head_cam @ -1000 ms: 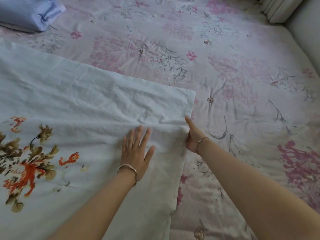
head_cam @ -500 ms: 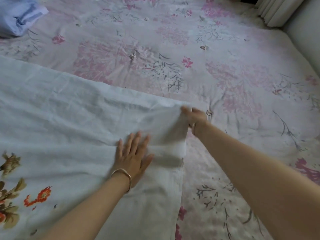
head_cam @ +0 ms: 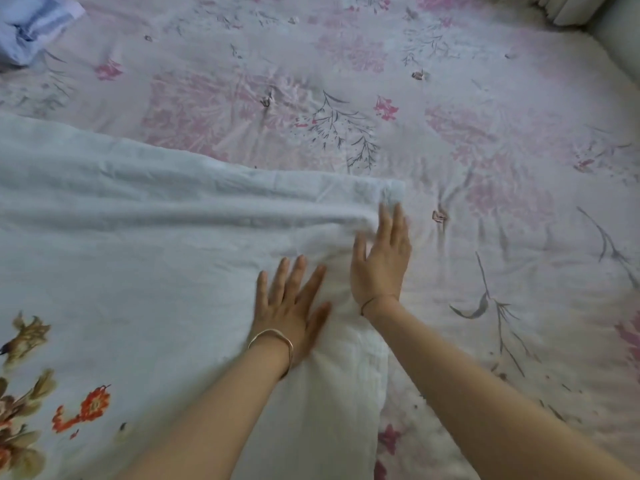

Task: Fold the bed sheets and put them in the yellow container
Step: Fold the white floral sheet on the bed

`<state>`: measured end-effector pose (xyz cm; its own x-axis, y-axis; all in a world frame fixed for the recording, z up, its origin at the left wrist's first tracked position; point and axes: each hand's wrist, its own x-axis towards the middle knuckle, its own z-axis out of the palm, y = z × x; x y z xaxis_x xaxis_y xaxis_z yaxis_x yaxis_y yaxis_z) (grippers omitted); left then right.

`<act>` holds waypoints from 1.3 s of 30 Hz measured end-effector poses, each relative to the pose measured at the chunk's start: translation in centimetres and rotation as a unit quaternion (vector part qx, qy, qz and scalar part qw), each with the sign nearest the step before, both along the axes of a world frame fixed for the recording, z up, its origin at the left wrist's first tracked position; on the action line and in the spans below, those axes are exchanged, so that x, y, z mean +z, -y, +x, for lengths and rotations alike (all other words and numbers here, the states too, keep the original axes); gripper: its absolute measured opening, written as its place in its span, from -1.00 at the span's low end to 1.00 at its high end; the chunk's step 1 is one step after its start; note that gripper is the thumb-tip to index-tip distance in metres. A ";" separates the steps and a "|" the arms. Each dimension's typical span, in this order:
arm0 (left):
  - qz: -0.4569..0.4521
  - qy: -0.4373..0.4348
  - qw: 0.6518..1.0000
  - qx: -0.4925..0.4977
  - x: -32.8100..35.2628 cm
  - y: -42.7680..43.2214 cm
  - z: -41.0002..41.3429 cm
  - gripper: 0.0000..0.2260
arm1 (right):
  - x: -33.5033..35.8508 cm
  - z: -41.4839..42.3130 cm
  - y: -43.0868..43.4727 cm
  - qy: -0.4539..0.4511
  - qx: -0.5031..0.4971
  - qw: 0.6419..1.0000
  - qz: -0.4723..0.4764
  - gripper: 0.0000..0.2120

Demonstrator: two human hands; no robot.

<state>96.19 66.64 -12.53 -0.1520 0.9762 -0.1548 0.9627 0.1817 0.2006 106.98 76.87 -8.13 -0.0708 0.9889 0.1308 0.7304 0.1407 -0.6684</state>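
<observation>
The white bed sheet (head_cam: 156, 271), printed with orange and olive flowers at its near left, lies spread over the pink floral quilt (head_cam: 485, 116) that covers the bed; its far right corner (head_cam: 394, 192) sits square, and its right edge runs back toward the person; the yellow container is not in view

The left hand (head_cam: 291, 306), a metal bangle (head_cam: 273, 341) on its wrist, lies flat on the sheet with fingers straight and slightly spread, holding nothing; the right hand (head_cam: 381, 265), a thin cord bracelet (head_cam: 374, 301) at its wrist, lies just beside it along the right edge, fingers straight and together, tips just short of the corner, pressing and not pinching

The step in hand looks like smoothing and squaring a fold; a long soft ridge (head_cam: 242, 220) runs leftward from the right fingertips, so the cloth is not yet flat; to do this well, the left palm should anchor the layers while the right sweeps outward along the edge, pushing the ridge toward the far hem rather than trapping it; the layers at the corner want matching before the next fold, since any offset there would likely grow with each fold

A crumpled pale blue cloth (head_cam: 31, 26) lies well apart at the far left; most of the task seems left to do
</observation>
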 end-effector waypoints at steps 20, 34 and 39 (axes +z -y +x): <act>-0.049 0.097 0.994 0.016 29.0 11.3 -7.5 -0.51 | 28.2 8.3 14.1 0.278 0.139 0.946 -0.088 -0.49; -0.001 0.080 0.997 -0.001 47.6 26.6 -17.4 -0.68 | 41.8 -1.4 31.3 0.227 0.184 0.955 -0.044 -0.54; 0.011 0.053 0.997 0.051 48.0 30.7 -21.4 -0.67 | 41.4 -4.2 32.9 0.201 0.219 0.954 -0.050 0.05</act>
<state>74.79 35.97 35.48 -0.2350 0.9596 -0.1548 0.9122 0.2727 0.3060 102.80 43.96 33.30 -0.5045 0.8589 -0.0877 0.8159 0.4411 -0.3737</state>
